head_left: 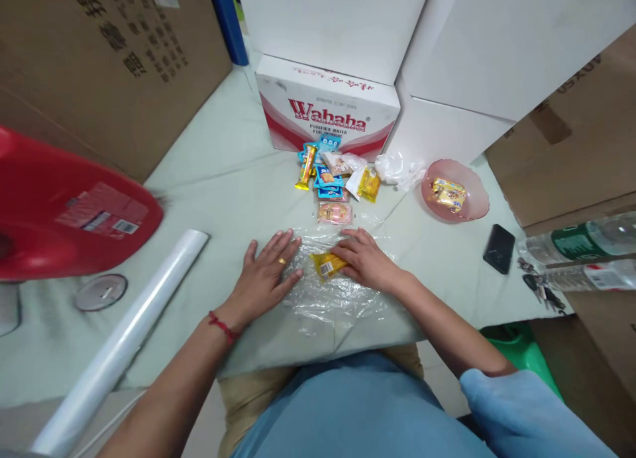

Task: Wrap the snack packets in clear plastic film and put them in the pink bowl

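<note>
Along the left edge of a cloth-covered table (pixel 209 160), a red plastic jug (pixel 74 206) in front of a brown carton (pixel 109 60), a round disc (pixel 102 292) just beside, then a pale shiny roll (pixel 124 342) aslant at the near left corner, reaching past the near edge. Farther right, a left hand (pixel 265 272), palm down on the left side of a clear film (pixel 342 305), fingers slightly apart and nothing in them. On that film, close to the middle of the near edge, a yellow packet (pixel 322 267), its right end under the bent fingers of a right hand (pixel 368 262); impossible to tell whether clamped or merely covered. Beyond, toward the far edge, a heap of wrapped snacks (pixel 328 173) in front of a Wahaha box (pixel 328 116); farther right, a pink bowl (pixel 477 206), then a flat black object (pixel 499 249) and keys (pixel 544 295) by the right edge. Likely hazards: bunched or self-stuck film from any sideways drag of the left palm; a skewed packet from a loose one-ended hold; a fallen roll from a forearm bump near that overhanging end.
</note>
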Available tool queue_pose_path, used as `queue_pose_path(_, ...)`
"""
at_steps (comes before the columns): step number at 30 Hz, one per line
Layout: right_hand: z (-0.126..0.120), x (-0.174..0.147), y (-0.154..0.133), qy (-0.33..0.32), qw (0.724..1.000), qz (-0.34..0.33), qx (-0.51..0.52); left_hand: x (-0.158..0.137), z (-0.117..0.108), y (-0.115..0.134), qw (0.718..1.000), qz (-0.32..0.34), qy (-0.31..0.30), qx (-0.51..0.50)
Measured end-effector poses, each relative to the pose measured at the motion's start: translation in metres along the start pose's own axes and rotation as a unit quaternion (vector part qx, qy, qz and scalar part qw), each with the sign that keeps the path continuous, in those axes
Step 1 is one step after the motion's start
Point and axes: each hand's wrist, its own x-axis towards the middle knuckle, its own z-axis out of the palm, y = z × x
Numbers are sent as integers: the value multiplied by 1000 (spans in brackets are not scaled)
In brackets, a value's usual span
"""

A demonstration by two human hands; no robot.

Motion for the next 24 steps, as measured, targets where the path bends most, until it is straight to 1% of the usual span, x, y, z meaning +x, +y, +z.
queue_pose_path(5,4,-11,-3,65,998,18,22,-5,5,0,1000,-6,8,23)
queue_pose_path(7,10,-15,-6,69,997,37,20,-7,3,2,999,-17,29,15)
queue_pose_path(9,15,-19,-8,59,997,55,18,-12,-3,8,998,-22,67,-2)
queue_pose_path(10,16,-22,-8,58,996,59,19,-16,-7,12,996,-13,84,-15)
queue_pose_path(12,11,-32,-9,80,995,53,32,-28,-14,20,993,32,100,-58)
queue_pose_path(13,6,-41,-9,101,993,47,43,-36,-16,23,990,66,95,-85)
queue_pose_path(15,-5,-64,-10,140,987,37,70,-53,-16,27,982,118,65,-132)
queue_pose_path(16,-10,-78,-10,148,985,35,85,-60,-15,27,980,132,46,-144)
queue_pose_path(18,-14,-105,-10,136,985,28,106,-71,-9,24,980,134,14,-146)
queue_pose_path(21,-1,-133,-8,88,991,16,99,-76,-1,16,984,124,-9,-130)
queue_pose_path(22,6,-138,-8,82,992,19,89,-75,1,15,985,121,-8,-123)
queue_pose_path(24,18,-140,-7,93,992,32,76,-70,2,13,988,111,0,-110)
